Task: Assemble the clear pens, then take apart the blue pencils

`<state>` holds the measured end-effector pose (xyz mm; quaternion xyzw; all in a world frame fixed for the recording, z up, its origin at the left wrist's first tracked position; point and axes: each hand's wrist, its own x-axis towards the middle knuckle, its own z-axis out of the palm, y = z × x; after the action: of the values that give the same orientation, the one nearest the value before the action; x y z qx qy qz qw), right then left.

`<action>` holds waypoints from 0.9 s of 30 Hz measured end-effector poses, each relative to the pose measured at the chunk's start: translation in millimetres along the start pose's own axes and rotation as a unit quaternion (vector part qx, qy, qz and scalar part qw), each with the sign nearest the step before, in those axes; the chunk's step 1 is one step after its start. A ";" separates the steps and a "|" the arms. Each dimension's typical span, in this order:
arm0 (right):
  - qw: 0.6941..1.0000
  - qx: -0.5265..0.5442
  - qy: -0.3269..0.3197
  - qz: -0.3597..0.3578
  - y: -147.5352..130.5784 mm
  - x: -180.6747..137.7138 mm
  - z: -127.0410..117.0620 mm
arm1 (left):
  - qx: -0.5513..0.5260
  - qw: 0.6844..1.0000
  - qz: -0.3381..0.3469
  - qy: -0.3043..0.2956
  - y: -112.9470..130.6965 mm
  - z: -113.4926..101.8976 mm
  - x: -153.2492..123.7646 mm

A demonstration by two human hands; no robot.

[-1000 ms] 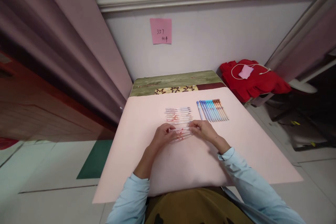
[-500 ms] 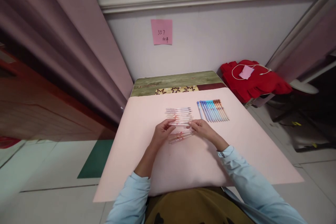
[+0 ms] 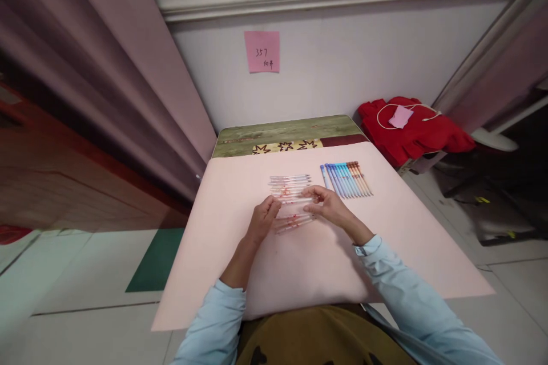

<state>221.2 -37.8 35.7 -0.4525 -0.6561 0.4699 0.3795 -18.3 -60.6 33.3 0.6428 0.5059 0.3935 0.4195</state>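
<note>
A row of clear pens with red marks (image 3: 291, 185) lies crosswise on the pink sheet (image 3: 385, 251) in front of me. My left hand (image 3: 264, 219) and my right hand (image 3: 329, 205) pinch the two ends of one clear pen (image 3: 295, 199), held just above the near end of that row. More clear pens (image 3: 295, 222) lie slanted below it, between my hands. To the right, a second row of blue and orange pens (image 3: 346, 178) lies lengthwise, untouched.
The pink sheet covers a small table whose green patterned far end (image 3: 282, 131) meets the wall. A pink note (image 3: 262, 51) is stuck on the wall. A red cloth with a white cable (image 3: 411, 125) sits at the right. Curtains (image 3: 107, 68) hang at the left.
Both hands have moved a little away from me, carrying the clear pen from the slanted pens up toward the tidy row.
</note>
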 end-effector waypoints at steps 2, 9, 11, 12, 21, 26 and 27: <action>0.999 -0.022 0.021 0.017 1.5 0.6 -0.8 | -0.005 1.000 -0.003 0.005 -0.4 0.2 0.8; 0.996 -0.018 0.010 0.092 9.1 0.9 1.8 | -0.008 1.000 -0.015 -0.004 -1.2 0.4 2.4; 0.999 0.015 0.016 0.049 8.5 -0.2 1.3 | -0.009 1.000 -0.013 0.004 -2.2 0.2 2.4; 0.999 0.025 0.020 0.034 8.3 -0.6 1.0 | -0.009 1.000 -0.012 0.009 -2.4 0.3 2.5; 0.998 0.030 0.025 0.055 13.5 -0.3 3.3 | -0.010 1.000 -0.013 -0.010 -4.1 -0.3 3.0; 0.997 0.030 0.035 0.066 12.6 -1.2 4.2 | -0.011 1.000 -0.021 -0.010 -4.9 0.1 3.6; 0.996 0.019 0.033 0.083 13.2 -1.2 4.5 | -0.012 1.000 -0.021 -0.013 -4.6 0.5 3.8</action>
<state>220.5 -38.3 21.7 -0.5138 -0.5944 0.4966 0.3689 -18.6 -56.3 29.2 0.6318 0.5097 0.3822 0.4415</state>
